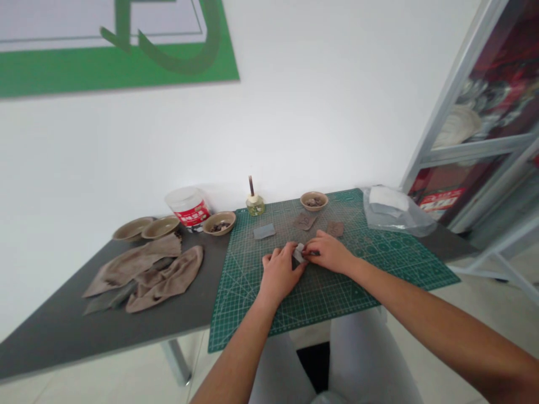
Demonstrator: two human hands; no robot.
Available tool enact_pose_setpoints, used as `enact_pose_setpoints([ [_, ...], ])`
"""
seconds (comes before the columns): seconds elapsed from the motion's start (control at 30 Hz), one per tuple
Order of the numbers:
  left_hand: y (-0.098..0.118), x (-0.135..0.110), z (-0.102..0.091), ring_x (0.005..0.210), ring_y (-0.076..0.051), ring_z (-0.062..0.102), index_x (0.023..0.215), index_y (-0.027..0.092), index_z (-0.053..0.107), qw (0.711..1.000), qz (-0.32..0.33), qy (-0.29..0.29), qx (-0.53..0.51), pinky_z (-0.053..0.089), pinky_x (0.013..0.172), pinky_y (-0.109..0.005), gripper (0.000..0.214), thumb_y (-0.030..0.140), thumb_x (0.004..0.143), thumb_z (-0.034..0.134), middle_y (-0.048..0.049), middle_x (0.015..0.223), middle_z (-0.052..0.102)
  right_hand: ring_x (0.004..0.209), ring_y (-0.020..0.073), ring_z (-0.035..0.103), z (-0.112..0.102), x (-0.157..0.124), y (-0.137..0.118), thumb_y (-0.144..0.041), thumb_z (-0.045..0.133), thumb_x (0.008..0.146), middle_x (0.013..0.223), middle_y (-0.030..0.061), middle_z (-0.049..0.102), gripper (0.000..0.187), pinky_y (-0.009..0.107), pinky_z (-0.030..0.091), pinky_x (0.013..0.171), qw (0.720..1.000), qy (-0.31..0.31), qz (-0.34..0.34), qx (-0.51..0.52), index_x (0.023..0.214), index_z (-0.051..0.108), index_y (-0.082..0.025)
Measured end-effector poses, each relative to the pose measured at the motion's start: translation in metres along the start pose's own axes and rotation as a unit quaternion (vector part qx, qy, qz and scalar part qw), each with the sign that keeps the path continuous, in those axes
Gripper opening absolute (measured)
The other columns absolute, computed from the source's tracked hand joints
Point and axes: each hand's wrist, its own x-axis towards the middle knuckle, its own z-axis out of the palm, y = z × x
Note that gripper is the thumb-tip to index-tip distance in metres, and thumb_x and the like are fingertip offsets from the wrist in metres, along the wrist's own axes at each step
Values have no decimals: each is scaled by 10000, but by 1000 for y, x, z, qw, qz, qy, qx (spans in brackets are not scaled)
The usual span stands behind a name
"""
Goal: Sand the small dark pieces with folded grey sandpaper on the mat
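A small light-grey piece of cloth (298, 253) lies between my two hands over the green cutting mat (244, 286). My left hand (279, 273) is closed on its left side, thumb and fingers at the edge. From the right, my right hand (329, 251) pinches the piece's other side; something dark shows by its fingertips, too small to name. Beyond my hands lie a flat grey-blue cloth piece (264, 231), a brown cloth piece (305, 221) with a dark pattern, and another brown piece (336, 228) behind my right hand.
Small bits fill a bowl (314, 208) at the mat's back and a second bowl (219, 230) to its left. Two more bowls, a white tub (188, 208), a reed diffuser (255, 205) and brown cloths (168, 283) stand or lie leftward. A plastic bag (400, 221) lies right.
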Motion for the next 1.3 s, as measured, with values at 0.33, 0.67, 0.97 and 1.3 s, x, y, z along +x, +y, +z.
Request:
enact_pose_setpoints([
  [0.33, 0, -3, 0, 1099, -266, 502, 1235, 302, 455, 1000, 24, 9, 12, 301, 948, -456, 378, 403, 876, 517, -36, 1172, 609, 840, 210, 510, 5, 5, 4, -281, 613, 865, 879, 38, 706, 136, 354, 345, 810, 999, 18, 15, -24, 866, 724, -202],
  [0.67, 1, -4, -1, 1093, -270, 503, 1228, 292, 453, 1000, 20, 9, 10, 312, 932, -459, 376, 406, 877, 525, -39, 1164, 611, 811, 209, 507, 4, 6, 7, -294, 639, 847, 815, 40, 701, 123, 355, 348, 778, 1000, 7, 13, -14, 841, 732, -214],
  [0.97, 0, -3, 1, 1087, -280, 506, 1214, 295, 465, 1000, 18, 19, 1, 311, 922, -460, 374, 392, 862, 547, -41, 1144, 621, 842, 203, 496, 7, 1, 2, -311, 623, 863, 826, 37, 686, 145, 335, 346, 800, 999, 12, 17, -30, 848, 720, -205],
  [1.3, -2, -3, 3, 1075, -283, 515, 1211, 299, 468, 999, 30, 30, -13, 301, 912, -463, 364, 379, 864, 542, -40, 1140, 626, 871, 205, 502, 8, 0, -2, -255, 626, 853, 853, 39, 686, 107, 330, 343, 821, 999, 28, 32, -23, 863, 717, -199],
])
